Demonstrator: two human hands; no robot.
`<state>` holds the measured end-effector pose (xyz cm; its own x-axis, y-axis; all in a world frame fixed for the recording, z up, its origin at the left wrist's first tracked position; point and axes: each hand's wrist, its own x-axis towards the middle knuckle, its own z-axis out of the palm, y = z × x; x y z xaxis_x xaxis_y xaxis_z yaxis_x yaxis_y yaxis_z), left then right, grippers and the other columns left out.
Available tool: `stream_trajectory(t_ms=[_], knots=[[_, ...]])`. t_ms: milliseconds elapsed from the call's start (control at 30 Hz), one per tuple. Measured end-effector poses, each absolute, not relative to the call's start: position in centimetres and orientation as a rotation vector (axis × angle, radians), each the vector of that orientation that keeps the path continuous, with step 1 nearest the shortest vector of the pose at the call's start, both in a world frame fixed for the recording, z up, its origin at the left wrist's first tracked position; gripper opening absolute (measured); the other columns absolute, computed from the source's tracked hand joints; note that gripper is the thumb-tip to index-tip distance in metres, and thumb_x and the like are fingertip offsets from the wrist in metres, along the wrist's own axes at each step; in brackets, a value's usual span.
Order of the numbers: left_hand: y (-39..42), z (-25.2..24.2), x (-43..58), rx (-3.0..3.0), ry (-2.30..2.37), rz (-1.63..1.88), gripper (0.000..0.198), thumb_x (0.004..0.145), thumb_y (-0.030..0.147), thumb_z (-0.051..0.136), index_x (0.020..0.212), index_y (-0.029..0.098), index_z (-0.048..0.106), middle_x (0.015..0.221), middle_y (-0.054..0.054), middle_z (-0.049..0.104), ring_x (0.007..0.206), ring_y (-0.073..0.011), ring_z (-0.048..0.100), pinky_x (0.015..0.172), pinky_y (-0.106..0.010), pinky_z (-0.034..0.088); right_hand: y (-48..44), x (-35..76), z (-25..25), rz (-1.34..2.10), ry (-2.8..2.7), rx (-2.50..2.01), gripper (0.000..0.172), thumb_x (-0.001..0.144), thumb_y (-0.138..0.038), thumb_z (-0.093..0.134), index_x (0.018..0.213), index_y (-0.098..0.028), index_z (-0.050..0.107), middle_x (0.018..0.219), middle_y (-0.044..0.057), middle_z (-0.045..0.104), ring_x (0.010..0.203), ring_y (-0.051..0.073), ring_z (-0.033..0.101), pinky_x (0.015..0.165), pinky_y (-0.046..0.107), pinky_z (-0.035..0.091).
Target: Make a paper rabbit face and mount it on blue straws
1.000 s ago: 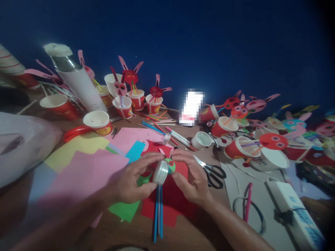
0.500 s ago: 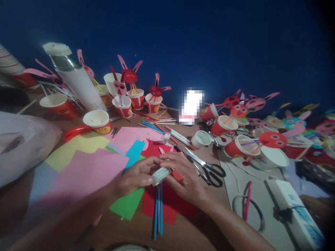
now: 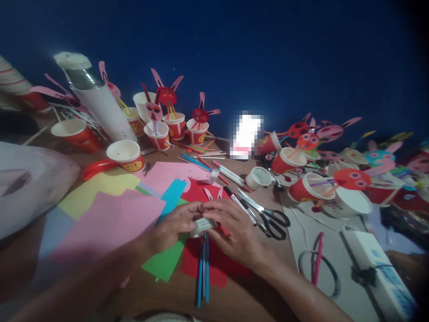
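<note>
Over the craft paper, a small whitish roll of tape point(image 3: 203, 227) sits between my two hands. My left hand point(image 3: 167, 230) pinches the roll from the left. My right hand point(image 3: 234, 226) curls its fingers over the roll's right side; the fingertips of both hands meet above it. Below them, red paper point(image 3: 214, 273) and green paper point(image 3: 164, 264) lie on the table, with blue sticks point(image 3: 203, 281) pointing toward me. Just beyond my hands are a pink-eared paper cutout point(image 3: 213, 194) and, to the right, black-handled scissors point(image 3: 274, 223) beside markers point(image 3: 246, 208).
Paper cups with rabbit faces point(image 3: 166, 123) stand along the back and right. A white bottle point(image 3: 100, 103), a plastic bag point(image 3: 36, 188) and a red-handled cup point(image 3: 124, 156) are on the left. A power strip point(image 3: 378, 268) lies at right; a pixelated bright screen point(image 3: 246, 134) stands behind.
The roll has tilted and shifted slightly to the left between my hands. My right hand has moved a little, and more of the pink-eared cutout shows behind it.
</note>
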<state>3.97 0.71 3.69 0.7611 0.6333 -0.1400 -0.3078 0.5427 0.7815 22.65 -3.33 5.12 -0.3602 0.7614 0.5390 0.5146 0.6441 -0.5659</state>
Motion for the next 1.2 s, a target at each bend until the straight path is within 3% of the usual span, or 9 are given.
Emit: stream_trajectory(t_ms=[267, 533, 700, 867, 1200], knots=[[0.65, 3.55, 4.20, 0.821, 0.451, 0.588, 0.039, 0.069, 0.031, 0.071, 0.105, 0.017, 0.067, 0.089, -0.005, 0.064, 0.072, -0.0132, 0.056, 0.063, -0.021, 0.047, -3.38, 22.44, 5.27, 0.335, -2.037, -0.992, 0.024, 0.084, -0.017, 0.060, 0.107, -0.022, 0.061, 0.109, 0.010, 0.069, 0.100, 0.021, 0.063, 0.085, 0.037, 0.051], [0.76, 3.81, 4.29, 0.787, 0.419, 0.592, 0.044, 0.067, 0.034, 0.072, 0.104, 0.011, 0.067, 0.081, -0.005, 0.061, 0.065, -0.0109, 0.053, 0.057, -0.019, 0.042, -3.32, 22.36, 5.50, 0.537, -1.921, -1.050, 0.019, 0.086, -0.015, 0.059, 0.103, -0.022, 0.061, 0.110, 0.008, 0.068, 0.103, 0.018, 0.062, 0.088, 0.034, 0.050], [0.90, 3.37, 4.05, 0.854, 0.394, 0.517, 0.050, 0.070, 0.035, 0.070, 0.114, 0.013, 0.062, 0.092, -0.007, 0.061, 0.077, -0.0144, 0.055, 0.066, -0.022, 0.044, -3.34, 22.50, 5.50, 0.507, -1.956, -1.075, 0.017, 0.084, -0.016, 0.060, 0.101, -0.021, 0.061, 0.110, 0.008, 0.067, 0.104, 0.019, 0.061, 0.088, 0.035, 0.049], [1.02, 3.38, 3.91, 0.969, 0.492, 0.522, 0.041, 0.077, 0.035, 0.067, 0.112, 0.016, 0.062, 0.095, -0.006, 0.061, 0.086, -0.0166, 0.055, 0.071, -0.024, 0.044, -3.29, 22.60, 5.28, 0.341, -2.032, -1.067, 0.018, 0.084, -0.015, 0.060, 0.101, -0.020, 0.058, 0.110, 0.009, 0.068, 0.104, 0.021, 0.061, 0.088, 0.037, 0.048], [1.03, 3.67, 4.00, 0.991, 0.604, 0.478, 0.037, 0.072, 0.044, 0.072, 0.094, 0.016, 0.062, 0.077, 0.000, 0.060, 0.065, -0.0107, 0.053, 0.059, -0.020, 0.043, -3.52, 22.53, 5.23, 0.171, -2.132, -1.116, 0.012, 0.088, -0.019, 0.059, 0.099, -0.018, 0.059, 0.088, 0.006, 0.072, 0.080, 0.020, 0.064, 0.071, 0.034, 0.045]])
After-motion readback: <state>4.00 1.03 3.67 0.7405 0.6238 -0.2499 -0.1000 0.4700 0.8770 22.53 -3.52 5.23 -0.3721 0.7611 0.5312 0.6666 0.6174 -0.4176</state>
